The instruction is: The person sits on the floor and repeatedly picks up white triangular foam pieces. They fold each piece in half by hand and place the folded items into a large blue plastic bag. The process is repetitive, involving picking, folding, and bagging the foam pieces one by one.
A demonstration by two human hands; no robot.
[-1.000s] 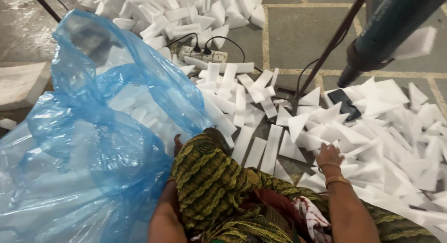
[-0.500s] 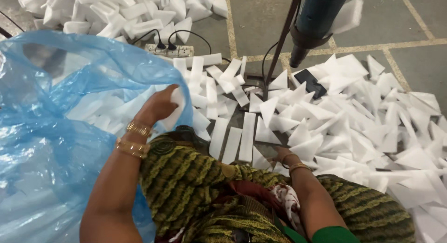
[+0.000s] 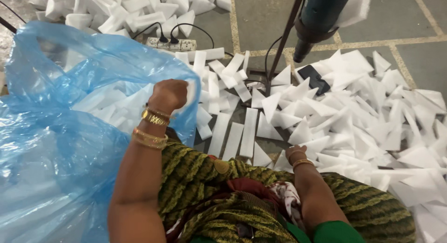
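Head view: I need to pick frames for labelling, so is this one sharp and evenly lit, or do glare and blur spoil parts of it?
Head view: light is soft and even, no hard shadows; the white foam pieces look bright but keep their edges; the blue bag shows mild sheen on its folds; the dark tool near the lens is soft; left hand and right hand are fairly sharp.

We observe the left hand (image 3: 171, 95) fisted on the rim of a blue plastic bag (image 3: 60, 145) holding white foam pieces. The right hand (image 3: 295, 154) rests low among white foam triangles (image 3: 354, 117) and strips (image 3: 233, 140) on the floor (image 3: 260, 19).
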